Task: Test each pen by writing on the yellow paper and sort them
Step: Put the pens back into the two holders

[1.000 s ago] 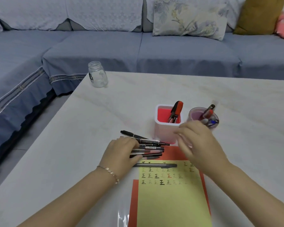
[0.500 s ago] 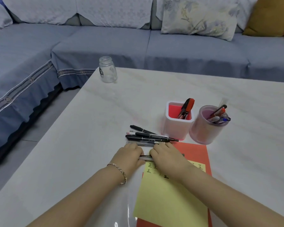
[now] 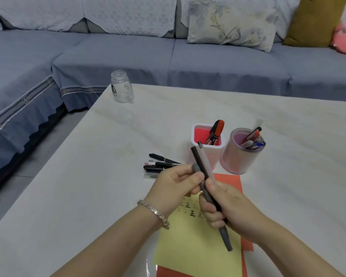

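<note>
The right hand (image 3: 228, 204) has its fingers (image 3: 210, 213) curled around a slim dark grey pen (image 3: 226, 238). The pen runs slantwise through the fist, one end sticking out beyond the fingers and the other end out below them. A pale translucent pen (image 3: 205, 158) lies against the dark one in the same grip and points up and away.

The left hand (image 3: 174, 184), with a metal bracelet (image 3: 156, 212) at its wrist, pinches a short grey piece (image 3: 195, 168) between thumb and forefinger, right against the dark pen. What that piece is cannot be told.

Under both hands lies the sheet of yellow paper (image 3: 198, 252), with rows of written marks showing between the wrists. It rests on a red sheet (image 3: 230, 179) on the pale marble-look table (image 3: 88, 176).

Just beyond the left fingers a bundle of loose dark pens (image 3: 160, 165) lies flat on the table. Beyond the fingers of both hands stands a white square holder with a red inside (image 3: 196, 134), with a red-and-black marker (image 3: 216, 130) in it. Just right of it is a round pink translucent cup (image 3: 238, 162) holding several pens. A clear glass jar (image 3: 121, 89) stands well beyond the left fingers, near the table's far corner.
</note>
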Available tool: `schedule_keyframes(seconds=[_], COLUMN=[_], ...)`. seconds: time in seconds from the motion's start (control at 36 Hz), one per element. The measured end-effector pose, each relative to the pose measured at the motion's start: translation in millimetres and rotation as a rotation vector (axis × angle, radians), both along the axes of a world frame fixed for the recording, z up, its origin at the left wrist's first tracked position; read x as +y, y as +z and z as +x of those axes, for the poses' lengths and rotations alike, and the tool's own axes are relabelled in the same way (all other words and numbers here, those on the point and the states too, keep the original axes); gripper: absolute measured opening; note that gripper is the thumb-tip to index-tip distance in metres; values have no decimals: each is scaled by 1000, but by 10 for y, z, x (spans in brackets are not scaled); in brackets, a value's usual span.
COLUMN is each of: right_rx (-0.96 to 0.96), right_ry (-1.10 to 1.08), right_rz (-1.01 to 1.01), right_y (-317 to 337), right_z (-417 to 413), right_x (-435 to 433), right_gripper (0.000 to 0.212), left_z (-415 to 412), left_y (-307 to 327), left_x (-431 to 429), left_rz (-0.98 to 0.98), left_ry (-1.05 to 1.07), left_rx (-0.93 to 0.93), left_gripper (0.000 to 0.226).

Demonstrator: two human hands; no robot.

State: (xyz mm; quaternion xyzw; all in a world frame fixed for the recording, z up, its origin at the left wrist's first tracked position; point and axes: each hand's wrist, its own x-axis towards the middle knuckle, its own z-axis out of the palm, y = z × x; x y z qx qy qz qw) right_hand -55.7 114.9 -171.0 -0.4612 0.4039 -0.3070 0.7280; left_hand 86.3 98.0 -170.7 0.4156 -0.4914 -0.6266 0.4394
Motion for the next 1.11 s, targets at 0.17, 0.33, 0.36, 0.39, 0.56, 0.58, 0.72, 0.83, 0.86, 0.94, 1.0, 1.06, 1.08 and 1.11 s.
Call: schedule_keyframes(seconds=[0.17, 0.33, 0.36, 0.39, 0.56, 0.58, 0.72, 0.83, 0.86, 0.94, 1.0, 1.06, 1.08, 1.11], right_rx=[69, 469, 591, 705, 691, 650, 300, 287, 315, 401, 452, 482, 491, 498], right_ry=[-15, -177, -203, -213, -274, -265, -176, -240, -273, -352, -434, -536, -583, -621], right_rz=[-62, -373, -425, -470, -508, -475, -278, -231, -236, -285, -391, -493, -541, -589], right_y=[79, 1, -25, -46, -19, -5, 125, 172, 167, 191, 247, 314, 345, 373], right_z=[-89, -87, -109, -130, -198, -221, -274, -310, -334, -386, -389, -363, -348, -327], right_x=[62, 112, 111, 110, 64, 55, 55, 20, -4, -103, -198, -319, -382, -443], right_gripper=[43, 19, 19, 21, 30, 29, 23, 21, 21, 20, 17, 15, 15, 15], left_z=[-176, -274, -287, -301, -399, -412, -437, -407, -393, -353, -323, -304, -297, -291], left_y=[65, 36, 32, 31, 91, 107, 158, 214, 232, 250, 222, 200, 196, 205], left_x=[81, 82, 71, 58, 7, -1, -31, -59, -66, -93, -105, -117, -129, -143], left_rz=[-47, -79, -58, -31, 67, 72, 138, 201, 221, 260, 228, 160, 119, 76], left_ry=[73, 255, 287, 310, 340, 343, 288, 235, 224, 219, 256, 292, 312, 340], left_rx=[13, -115, -103, -84, 0, 3, 80, 260, 313, 423, 377, 299, 268, 248], left_gripper=[18, 17, 15, 13, 13, 14, 15, 17, 18, 22, 24, 23, 21, 19])
